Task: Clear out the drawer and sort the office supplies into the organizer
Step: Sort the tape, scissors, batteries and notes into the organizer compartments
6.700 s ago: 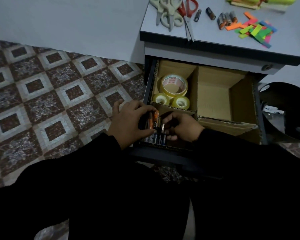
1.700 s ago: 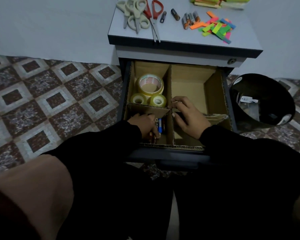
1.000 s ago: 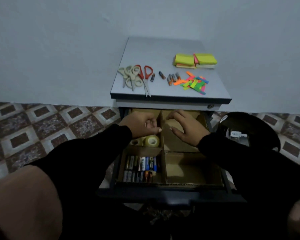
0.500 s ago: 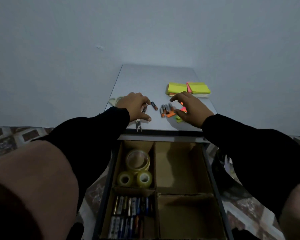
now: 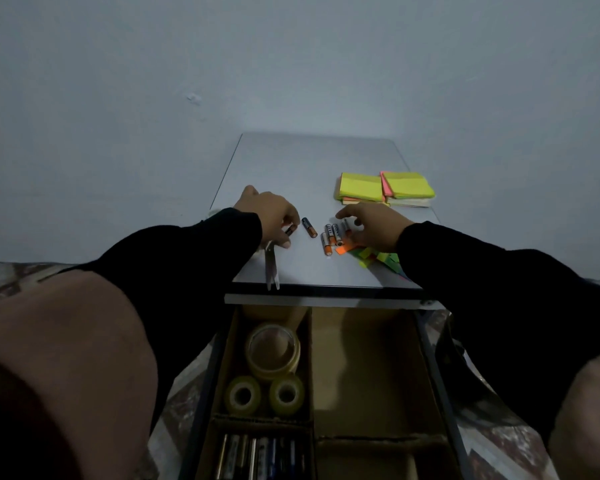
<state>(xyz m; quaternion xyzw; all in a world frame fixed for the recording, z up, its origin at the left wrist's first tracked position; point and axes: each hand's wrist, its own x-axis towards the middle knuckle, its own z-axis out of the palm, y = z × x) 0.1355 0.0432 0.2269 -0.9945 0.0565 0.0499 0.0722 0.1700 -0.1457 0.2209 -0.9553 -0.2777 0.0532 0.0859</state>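
On the cabinet top [image 5: 309, 168], my left hand [image 5: 267, 216] pinches a small battery [image 5: 290, 231] between thumb and fingers. A lone battery [image 5: 309, 227] lies just right of it. My right hand [image 5: 374, 226] hovers with spread fingers over a cluster of several batteries [image 5: 331, 237]. Below, the open drawer holds a cardboard organizer [image 5: 310, 368]. Its far-left compartment has three tape rolls [image 5: 272, 351], and the near-left one holds several batteries [image 5: 257, 455].
Scissor blades [image 5: 272, 268] stick out past the front edge under my left wrist. Yellow sticky-note pads [image 5: 361, 187] lie at the back right, and coloured page flags [image 5: 378, 256] lie under my right wrist. A dark bin [image 5: 465, 375] stands right of the drawer.
Both hands left the drawer's battery compartment and rose to the cabinet top. My left hand has closed on a battery, and my right has come over the battery cluster.
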